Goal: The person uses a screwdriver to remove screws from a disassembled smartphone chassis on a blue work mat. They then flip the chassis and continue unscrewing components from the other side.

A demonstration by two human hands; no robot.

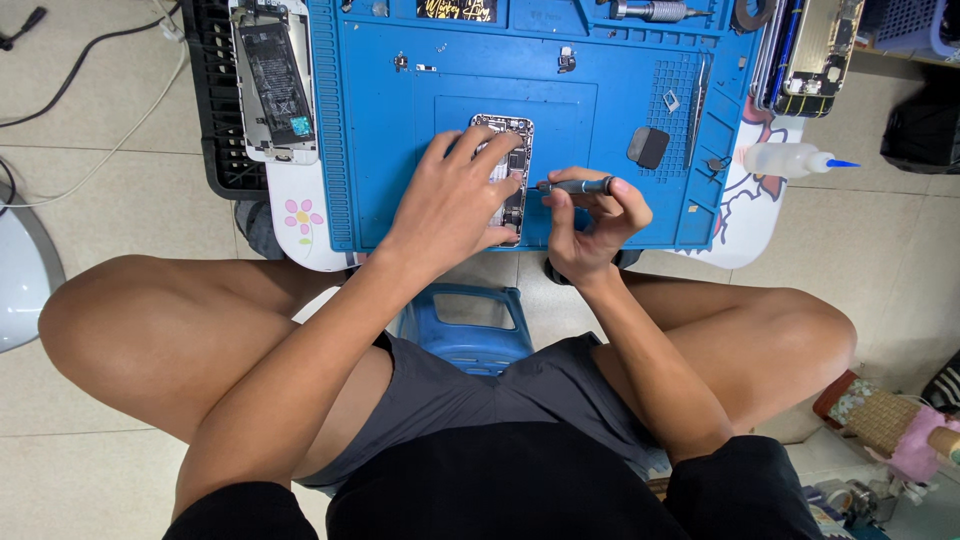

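An opened phone body point(508, 135) lies upright in the middle of a blue repair mat point(400, 150) on a small low table. My left hand point(450, 200) rests flat over the phone's left side and holds it down. My right hand point(590, 225) grips a thin dark screwdriver point(575, 186) held sideways, its tip at the phone's right edge. Much of the phone is hidden under my left hand.
Another opened phone with its battery showing point(275, 85) lies on a black tray at the upper left. A dark rounded part point(648, 146), small screws, a squeeze bottle with a blue nozzle point(790, 159) and more phone parts point(815, 50) sit to the right. A blue stool point(465, 325) stands between my knees.
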